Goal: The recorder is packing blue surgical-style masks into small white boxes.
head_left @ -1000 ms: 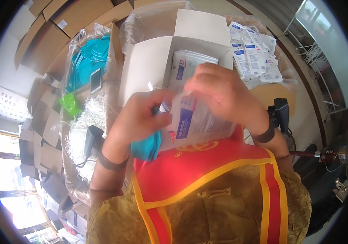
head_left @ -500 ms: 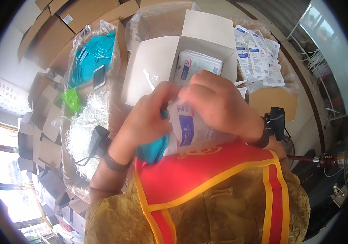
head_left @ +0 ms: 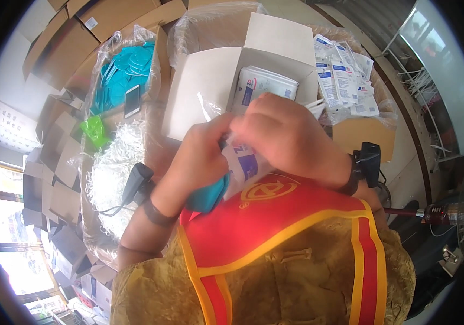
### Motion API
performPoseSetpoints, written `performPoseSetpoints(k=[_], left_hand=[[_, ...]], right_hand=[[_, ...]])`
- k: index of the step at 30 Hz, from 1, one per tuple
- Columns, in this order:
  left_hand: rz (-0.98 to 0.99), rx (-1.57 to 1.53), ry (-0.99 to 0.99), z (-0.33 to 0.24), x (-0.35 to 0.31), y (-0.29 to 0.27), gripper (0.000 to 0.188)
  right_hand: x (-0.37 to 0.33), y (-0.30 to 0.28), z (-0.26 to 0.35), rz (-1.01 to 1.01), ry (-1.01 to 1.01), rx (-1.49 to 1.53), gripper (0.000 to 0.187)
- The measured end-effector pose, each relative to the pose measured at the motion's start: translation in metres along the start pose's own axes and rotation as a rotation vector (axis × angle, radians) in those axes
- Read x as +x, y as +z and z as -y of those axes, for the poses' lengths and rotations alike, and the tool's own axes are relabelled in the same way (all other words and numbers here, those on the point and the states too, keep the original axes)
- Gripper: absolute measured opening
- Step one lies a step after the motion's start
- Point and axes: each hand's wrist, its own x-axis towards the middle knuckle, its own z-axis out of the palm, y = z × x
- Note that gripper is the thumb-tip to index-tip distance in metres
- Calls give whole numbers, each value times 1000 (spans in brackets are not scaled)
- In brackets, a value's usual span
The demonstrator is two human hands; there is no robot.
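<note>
Both my hands meet over my lap at a white packet (head_left: pixel 246 167) with a blue printed patch. My left hand (head_left: pixel 203 154) is curled round its left side. Below that hand a flat teal piece (head_left: pixel 208 197), like those in the box at the left, sticks out; its upper part is hidden. My right hand (head_left: pixel 286 138), slightly blurred, is closed at the packet's top edge, its fingertips touching those of my left hand. Just beyond them stands an open white carton (head_left: pixel 206 81) with similar packets (head_left: pixel 267 86) stacked inside.
At the left, a plastic-lined box holds teal pieces (head_left: pixel 126 67) and a heap of white cords (head_left: pixel 114 179). A phone (head_left: pixel 132 101) and a green plastic scrap (head_left: pixel 95 131) lie there. Loose packets (head_left: pixel 345 76) fill a lined box at the right. Cardboard boxes (head_left: pixel 61 54) stand far left.
The packet has shifted and crumpled, so less of its blue patch shows. My right hand has moved slightly left. More of the red apron's emblem is visible.
</note>
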Motion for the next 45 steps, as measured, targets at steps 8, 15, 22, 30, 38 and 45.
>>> performPoseSetpoints(k=[8, 15, 22, 30, 38, 45], left_hand=[[-75, 52, 41, -3, -6, -13, 47], [-64, 183, 30, 2, -6, -7, 38], [-174, 105, -37, -5, -6, -11, 23], [-638, -380, -242, 14, -6, -46, 14], [-495, -529, -368, 8, 33, -8, 14], [-420, -442, -341, 16, 62, 10, 16]], right_hand=[[-23, -20, -22, 45, 182, -211, 21], [-25, -17, -11, 56, 155, -184, 13], [-41, -32, -13, 48, 227, -211, 21], [-174, -102, -84, -361, 1126, 148, 15], [-272, -154, -241, -836, 1190, 429, 31], [-223, -148, -294, -748, 1045, -235, 31]])
